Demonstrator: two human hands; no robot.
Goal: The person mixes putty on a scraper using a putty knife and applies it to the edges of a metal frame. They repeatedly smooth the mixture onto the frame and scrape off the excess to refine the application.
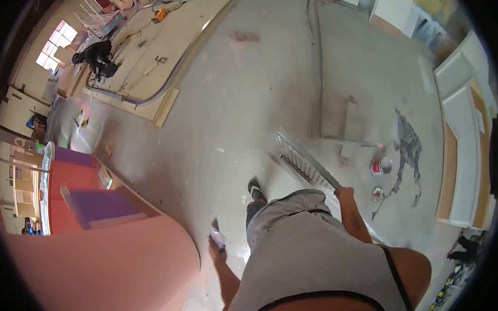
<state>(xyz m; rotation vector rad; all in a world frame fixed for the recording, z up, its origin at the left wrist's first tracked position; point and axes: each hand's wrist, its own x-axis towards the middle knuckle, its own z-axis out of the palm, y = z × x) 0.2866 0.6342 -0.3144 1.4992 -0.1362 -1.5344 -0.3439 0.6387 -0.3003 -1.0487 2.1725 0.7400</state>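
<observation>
My right hand [345, 192] is closed on the near end of a long grey metal panel [305, 164] with a perforated or lattice-like face. The panel slants away to the upper left, above the floor. Low at my left side, my left hand [217, 250] is wrapped round a small pale, crumpled-looking piece [217, 238] with a dark tip; its kind is too blurred to tell. Close to that hand curves the edge of a large pink surface [119, 266].
An open paint can [377, 166] and its round lid [377, 193] are on the grey floor, beside a dark spill [409, 140]. White cabinet-like units [462, 157] line the right. A person in black [99, 57] bends over a plywood platform [188, 22] at upper left.
</observation>
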